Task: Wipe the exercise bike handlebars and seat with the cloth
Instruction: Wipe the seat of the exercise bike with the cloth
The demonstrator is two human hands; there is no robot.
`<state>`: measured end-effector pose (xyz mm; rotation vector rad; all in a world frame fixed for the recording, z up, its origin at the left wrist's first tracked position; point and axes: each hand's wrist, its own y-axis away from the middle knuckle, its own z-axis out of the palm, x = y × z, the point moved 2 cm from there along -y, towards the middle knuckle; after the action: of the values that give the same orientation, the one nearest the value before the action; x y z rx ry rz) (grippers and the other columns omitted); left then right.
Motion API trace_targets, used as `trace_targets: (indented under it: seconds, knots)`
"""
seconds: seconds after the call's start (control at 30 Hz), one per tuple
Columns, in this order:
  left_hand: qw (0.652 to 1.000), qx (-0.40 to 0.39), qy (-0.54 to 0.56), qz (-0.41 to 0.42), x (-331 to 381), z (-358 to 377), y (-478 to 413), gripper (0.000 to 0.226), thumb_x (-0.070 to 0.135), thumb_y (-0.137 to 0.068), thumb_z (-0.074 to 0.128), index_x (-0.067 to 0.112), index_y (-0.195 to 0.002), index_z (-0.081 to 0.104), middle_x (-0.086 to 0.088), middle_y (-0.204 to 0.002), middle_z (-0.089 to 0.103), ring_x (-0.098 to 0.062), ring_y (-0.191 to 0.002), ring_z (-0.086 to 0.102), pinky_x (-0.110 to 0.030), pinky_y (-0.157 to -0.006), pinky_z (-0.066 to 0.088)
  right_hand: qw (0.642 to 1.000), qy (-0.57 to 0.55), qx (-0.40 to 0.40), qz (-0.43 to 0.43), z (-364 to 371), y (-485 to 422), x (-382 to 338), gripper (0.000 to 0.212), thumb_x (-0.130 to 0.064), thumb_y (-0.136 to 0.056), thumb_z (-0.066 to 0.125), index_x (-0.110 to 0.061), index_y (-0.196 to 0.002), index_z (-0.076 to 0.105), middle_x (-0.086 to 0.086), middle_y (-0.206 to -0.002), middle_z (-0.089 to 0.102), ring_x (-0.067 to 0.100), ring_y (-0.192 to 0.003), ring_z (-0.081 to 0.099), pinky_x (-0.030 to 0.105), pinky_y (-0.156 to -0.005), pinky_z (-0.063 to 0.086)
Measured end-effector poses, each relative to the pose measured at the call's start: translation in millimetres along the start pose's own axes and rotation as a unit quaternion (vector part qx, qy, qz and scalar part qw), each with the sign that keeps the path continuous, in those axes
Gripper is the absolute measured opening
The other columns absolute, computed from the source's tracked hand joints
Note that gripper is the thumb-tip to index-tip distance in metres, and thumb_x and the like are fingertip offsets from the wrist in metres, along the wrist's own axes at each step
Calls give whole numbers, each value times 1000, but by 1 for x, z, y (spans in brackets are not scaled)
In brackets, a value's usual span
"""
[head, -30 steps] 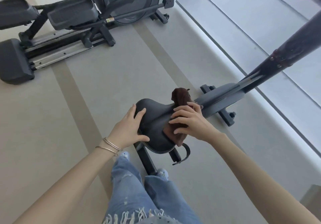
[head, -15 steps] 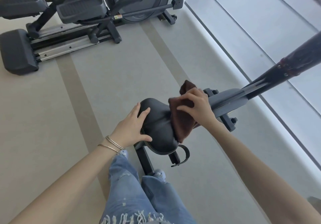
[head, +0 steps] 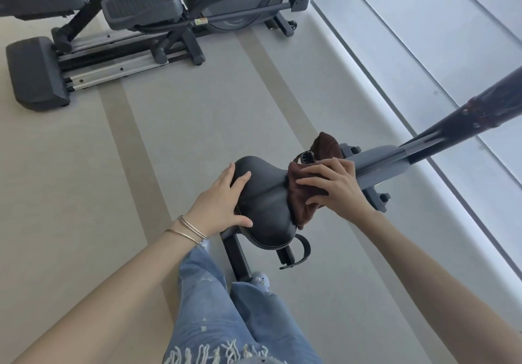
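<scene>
The black exercise bike seat (head: 268, 202) sits low in the middle of the view. My left hand (head: 223, 205) rests on its left side, fingers spread and thumb along the rear edge. A dark brown cloth (head: 302, 194) is draped over the seat's right side, one corner sticking up behind it. My right hand (head: 336, 186) presses the cloth against the seat, fingers bent over it. The bike's dark frame bar (head: 452, 126) rises to the upper right. The handlebars are out of view.
An elliptical trainer (head: 141, 19) stands at the back left on the grey floor. A white window ledge (head: 409, 143) runs along the right. The bike's base foot (head: 375, 197) and a pedal strap (head: 299, 250) lie under the seat, beside my legs in jeans (head: 231, 313).
My right hand has slid the cloth across the seat's right side, towards its front. My left hand has stayed on the seat's left side. The view has shifted slightly.
</scene>
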<state>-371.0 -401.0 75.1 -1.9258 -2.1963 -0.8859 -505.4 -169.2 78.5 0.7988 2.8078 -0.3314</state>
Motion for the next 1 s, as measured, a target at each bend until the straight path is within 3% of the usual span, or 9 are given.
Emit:
trace_targets:
  seconds: [0.17, 0.3, 0.37, 0.47, 0.63, 0.73, 0.87, 0.93, 1.0]
  knots:
    - [1000, 11, -4, 4, -3, 4, -3, 108, 54, -67, 73, 28, -148, 7, -8, -158, -8, -21, -146, 2, -39, -103, 39, 990, -41, 112, 80, 8, 22, -11, 23, -28, -72, 73, -27, -95, 73, -12, -108, 68, 18, -103, 44, 38, -85, 34]
    - [1000, 3, -10, 6, -3, 4, -3, 108, 55, -68, 72, 28, -148, 6, -9, -158, -8, -21, -146, 1, -40, -104, 38, 976, -89, 120, 156, 5, 16, -4, 24, -19, -75, 72, -23, -99, 73, -8, -111, 64, 24, -104, 42, 29, -88, 38]
    - [1000, 3, -12, 6, -3, 4, -3, 108, 55, -68, 72, 27, -148, 6, -10, -158, -8, -21, -146, 0, -39, -105, 37, 942, -145, 149, 265, 6, 15, -1, 26, -17, -79, 70, -23, -103, 71, -7, -114, 58, 21, -107, 42, 22, -90, 33]
    - [1000, -1, -12, 5, -3, 4, -3, 108, 55, -69, 72, 27, -148, 5, -10, -158, -9, -21, -146, -1, -39, -105, 37, 889, -179, 191, 375, 11, 10, -12, 28, -15, -82, 65, -22, -109, 69, -4, -117, 56, 15, -108, 40, 27, -94, 36]
    - [1000, -3, -17, 10, -2, 3, -3, 107, 56, -70, 70, 25, -149, 4, -12, -157, -9, -22, -146, -2, -39, -105, 37, 891, -187, 175, 374, 27, 23, -52, 44, -34, -83, 67, -22, -125, 60, -4, -136, 49, 18, -122, 33, 27, -106, 24]
    - [1000, 3, -16, 13, -1, 2, -3, 107, 56, -69, 70, 24, -148, 6, -13, -157, -7, -24, -146, 0, -40, -103, 39, 904, -146, 163, 367, 31, 22, -61, 54, -45, -74, 73, -24, -122, 60, -7, -135, 50, 18, -121, 35, 31, -104, 27]
    - [1000, 6, -18, 20, -1, 1, -2, 106, 57, -69, 69, 25, -148, 6, -14, -157, -5, -25, -146, 1, -38, -103, 39, 862, -164, 250, 410, 16, -1, -38, 34, -29, -70, 77, -24, -102, 67, -14, -108, 62, 12, -104, 46, 32, -95, 41]
    - [999, 1, -21, 29, -2, -1, -2, 107, 58, -69, 69, 24, -148, 6, -14, -157, -4, -26, -146, 1, -38, -104, 38, 833, -196, 260, 448, 12, -8, -30, 43, -25, -68, 77, -29, -108, 63, -22, -98, 60, 9, -101, 48, 15, -93, 38]
    - [999, -4, -21, 41, -3, -3, -3, 107, 59, -69, 69, 22, -148, 6, -16, -157, -3, -26, -146, 0, -37, -107, 35, 816, -199, 272, 470, 16, -6, -41, 43, -24, -68, 77, -28, -109, 64, -17, -97, 62, 9, -101, 48, 14, -90, 38]
